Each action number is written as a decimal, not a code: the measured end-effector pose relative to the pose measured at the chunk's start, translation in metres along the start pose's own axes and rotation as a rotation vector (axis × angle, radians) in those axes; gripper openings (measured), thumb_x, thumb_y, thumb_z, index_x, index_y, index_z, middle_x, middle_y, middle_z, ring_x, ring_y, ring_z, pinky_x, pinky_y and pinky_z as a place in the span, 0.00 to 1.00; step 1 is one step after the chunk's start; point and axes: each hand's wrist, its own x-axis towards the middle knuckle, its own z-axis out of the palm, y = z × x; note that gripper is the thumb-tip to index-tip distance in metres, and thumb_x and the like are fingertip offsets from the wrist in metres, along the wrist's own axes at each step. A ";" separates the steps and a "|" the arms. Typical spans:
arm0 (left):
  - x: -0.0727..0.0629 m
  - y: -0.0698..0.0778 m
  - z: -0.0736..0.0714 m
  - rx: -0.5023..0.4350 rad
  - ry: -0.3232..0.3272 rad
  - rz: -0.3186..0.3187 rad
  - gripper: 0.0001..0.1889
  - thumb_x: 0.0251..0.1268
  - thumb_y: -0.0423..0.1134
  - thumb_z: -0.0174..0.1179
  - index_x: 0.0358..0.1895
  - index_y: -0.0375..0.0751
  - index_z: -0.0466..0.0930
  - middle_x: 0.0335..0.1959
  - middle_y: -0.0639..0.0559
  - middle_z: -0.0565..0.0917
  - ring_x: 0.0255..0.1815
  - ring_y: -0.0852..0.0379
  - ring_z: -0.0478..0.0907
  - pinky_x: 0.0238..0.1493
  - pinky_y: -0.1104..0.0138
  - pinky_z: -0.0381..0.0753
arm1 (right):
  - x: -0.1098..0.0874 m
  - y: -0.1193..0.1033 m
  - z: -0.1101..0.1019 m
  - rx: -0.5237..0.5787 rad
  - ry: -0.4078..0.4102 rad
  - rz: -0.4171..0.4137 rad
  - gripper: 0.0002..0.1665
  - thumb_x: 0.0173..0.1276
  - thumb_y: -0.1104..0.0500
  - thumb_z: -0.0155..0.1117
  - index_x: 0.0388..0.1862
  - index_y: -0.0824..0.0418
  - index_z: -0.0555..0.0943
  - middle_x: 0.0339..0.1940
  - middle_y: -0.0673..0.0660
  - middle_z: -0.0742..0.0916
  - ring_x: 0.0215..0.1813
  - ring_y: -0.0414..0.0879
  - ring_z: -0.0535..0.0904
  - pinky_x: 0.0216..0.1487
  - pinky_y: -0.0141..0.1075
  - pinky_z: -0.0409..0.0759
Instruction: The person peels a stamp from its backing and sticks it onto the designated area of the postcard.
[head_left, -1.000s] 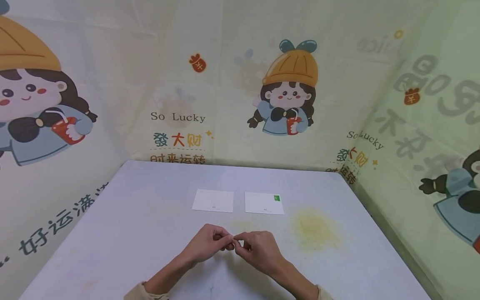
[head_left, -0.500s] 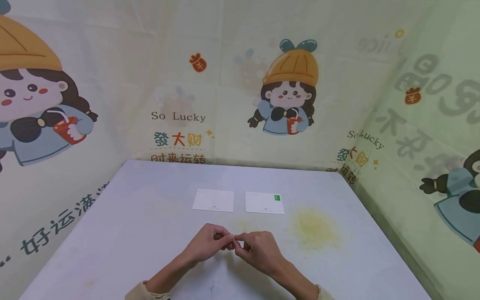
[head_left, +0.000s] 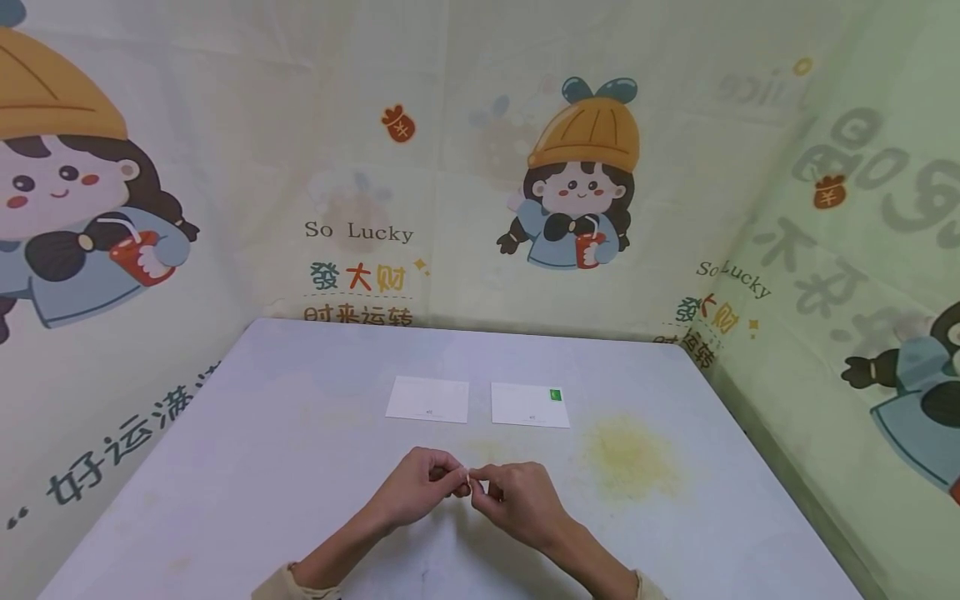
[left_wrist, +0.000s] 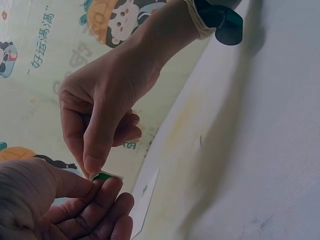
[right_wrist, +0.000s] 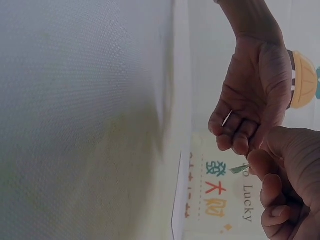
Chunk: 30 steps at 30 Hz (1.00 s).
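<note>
Printed on the pale cartoon-patterned cloth backdrop (head_left: pixel 420 167): "So Lucky", "發大财", "时来运转", twice over; "好运满" at left; a "¥" on small red pouches.

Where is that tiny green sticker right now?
In the head view the green sticker is pinched between the left hand and right hand, low over the table, nearer than the two white cards.

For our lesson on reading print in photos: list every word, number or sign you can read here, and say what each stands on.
"So Lucky": back wall cloth, again on the right wall cloth.
"發大财": back wall cloth, under "So Lucky".
"¥": red pouch on the cloth.
"好运满": left wall cloth.
Marks on the two cards: too small.
Green stamp pinched by the left hand and right hand: unreadable.
</note>
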 end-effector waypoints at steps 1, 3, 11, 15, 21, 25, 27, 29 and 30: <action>0.000 0.000 0.000 0.001 -0.001 0.001 0.10 0.74 0.36 0.60 0.38 0.35 0.87 0.32 0.42 0.89 0.37 0.45 0.85 0.36 0.70 0.80 | 0.000 0.000 0.000 0.001 0.002 0.013 0.09 0.55 0.67 0.74 0.35 0.59 0.92 0.11 0.42 0.80 0.17 0.20 0.61 0.20 0.15 0.60; 0.000 0.000 0.000 0.000 -0.004 0.004 0.10 0.75 0.36 0.60 0.38 0.35 0.87 0.32 0.41 0.89 0.38 0.44 0.85 0.37 0.69 0.79 | 0.000 -0.001 0.000 0.010 0.007 0.040 0.08 0.56 0.67 0.73 0.34 0.58 0.91 0.10 0.41 0.79 0.17 0.20 0.60 0.19 0.16 0.60; 0.000 -0.001 -0.003 0.034 0.006 0.014 0.11 0.75 0.37 0.60 0.40 0.32 0.87 0.33 0.41 0.89 0.39 0.48 0.87 0.37 0.68 0.79 | 0.002 0.001 -0.002 0.038 0.050 0.130 0.06 0.59 0.66 0.72 0.32 0.57 0.91 0.09 0.40 0.76 0.17 0.21 0.57 0.18 0.18 0.59; -0.001 -0.002 -0.005 0.035 0.012 0.000 0.11 0.74 0.37 0.60 0.40 0.30 0.86 0.33 0.40 0.89 0.38 0.47 0.87 0.35 0.69 0.78 | 0.002 0.005 -0.003 0.033 0.099 0.130 0.07 0.57 0.68 0.72 0.31 0.57 0.90 0.09 0.39 0.74 0.17 0.20 0.56 0.17 0.18 0.57; -0.004 -0.004 -0.008 0.034 0.031 -0.003 0.11 0.74 0.36 0.60 0.39 0.30 0.86 0.32 0.40 0.89 0.38 0.44 0.87 0.34 0.69 0.78 | 0.000 0.011 -0.005 0.040 0.123 0.144 0.08 0.56 0.69 0.71 0.30 0.56 0.90 0.09 0.38 0.72 0.17 0.20 0.55 0.17 0.18 0.56; -0.004 -0.005 -0.011 0.044 0.047 -0.009 0.11 0.74 0.35 0.60 0.39 0.30 0.86 0.32 0.41 0.89 0.38 0.45 0.87 0.34 0.69 0.78 | -0.001 0.012 -0.008 0.045 0.114 0.178 0.08 0.56 0.68 0.71 0.31 0.56 0.90 0.09 0.37 0.72 0.16 0.20 0.56 0.16 0.19 0.57; -0.004 -0.005 -0.012 0.048 0.055 -0.013 0.11 0.74 0.35 0.60 0.39 0.30 0.86 0.32 0.42 0.89 0.37 0.47 0.87 0.35 0.69 0.78 | -0.001 0.013 -0.009 0.047 0.103 0.191 0.08 0.57 0.68 0.71 0.32 0.57 0.90 0.09 0.37 0.73 0.15 0.20 0.56 0.16 0.19 0.58; -0.005 -0.005 -0.013 0.044 0.061 -0.014 0.11 0.74 0.35 0.60 0.39 0.29 0.86 0.31 0.42 0.89 0.37 0.48 0.87 0.34 0.69 0.78 | -0.001 0.013 -0.010 0.056 0.091 0.204 0.07 0.58 0.68 0.71 0.32 0.58 0.91 0.09 0.37 0.73 0.15 0.20 0.56 0.16 0.20 0.58; -0.005 -0.005 -0.014 0.041 0.063 -0.013 0.11 0.73 0.35 0.60 0.39 0.29 0.86 0.31 0.42 0.89 0.36 0.48 0.87 0.34 0.69 0.78 | -0.001 0.013 -0.010 0.059 0.084 0.207 0.06 0.58 0.68 0.71 0.33 0.58 0.91 0.09 0.37 0.73 0.15 0.20 0.56 0.16 0.20 0.59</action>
